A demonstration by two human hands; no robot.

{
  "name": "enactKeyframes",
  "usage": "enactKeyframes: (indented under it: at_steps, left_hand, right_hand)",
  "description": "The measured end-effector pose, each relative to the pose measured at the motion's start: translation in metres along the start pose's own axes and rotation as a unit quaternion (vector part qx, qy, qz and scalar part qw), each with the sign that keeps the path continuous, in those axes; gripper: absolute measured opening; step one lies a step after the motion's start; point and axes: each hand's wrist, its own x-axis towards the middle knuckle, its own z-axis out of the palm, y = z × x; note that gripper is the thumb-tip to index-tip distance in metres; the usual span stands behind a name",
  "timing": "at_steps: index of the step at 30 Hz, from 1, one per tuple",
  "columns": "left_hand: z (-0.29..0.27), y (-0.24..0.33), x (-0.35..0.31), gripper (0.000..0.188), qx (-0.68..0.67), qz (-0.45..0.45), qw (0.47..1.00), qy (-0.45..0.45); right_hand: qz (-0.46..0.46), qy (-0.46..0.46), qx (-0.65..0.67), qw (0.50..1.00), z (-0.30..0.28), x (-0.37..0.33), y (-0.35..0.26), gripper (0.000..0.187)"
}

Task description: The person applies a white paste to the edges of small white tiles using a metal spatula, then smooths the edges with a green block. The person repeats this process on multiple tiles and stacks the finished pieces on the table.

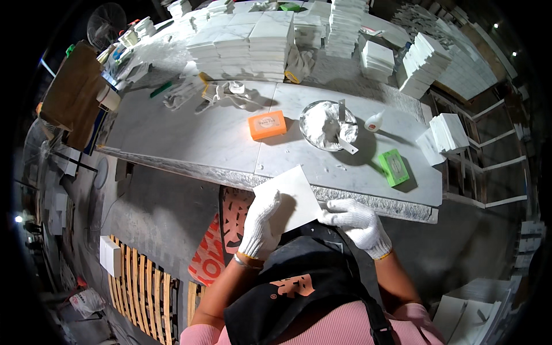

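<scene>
My left hand [263, 221], in a white knit glove, grips a square white tile [298, 195] by its left side, in front of the stone bench's near edge. With fingers closed at the tile's right corner, my gloved right hand [353, 224] holds it there too. On the bench beyond lies an orange block [267, 125]. Right of it stands a metal bowl [306, 138] heaped with white paste or powder [322, 122], with two metal scrapers [348, 146] in it. A small white bottle [374, 122] and a green block [394, 167] are farther right.
Loose work gloves [227, 94] lie on the marble-topped bench [201, 135]. Behind them rise tile stacks [270, 46]. More tiles [448, 133] sit at the bench's right end, beside a metal rack [489, 167]. A slatted wooden pallet [140, 290] rests on the floor at left.
</scene>
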Motion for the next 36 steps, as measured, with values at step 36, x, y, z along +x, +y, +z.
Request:
enactKeyframes:
  at_steps: [36]
  left_hand:
    - [-0.005, -0.002, 0.01, 0.052, -0.129, -0.07, 0.985, -0.087]
  right_hand:
    - [0.071, -0.004, -0.004, 0.997, 0.019, 0.031, -0.034, 0.072]
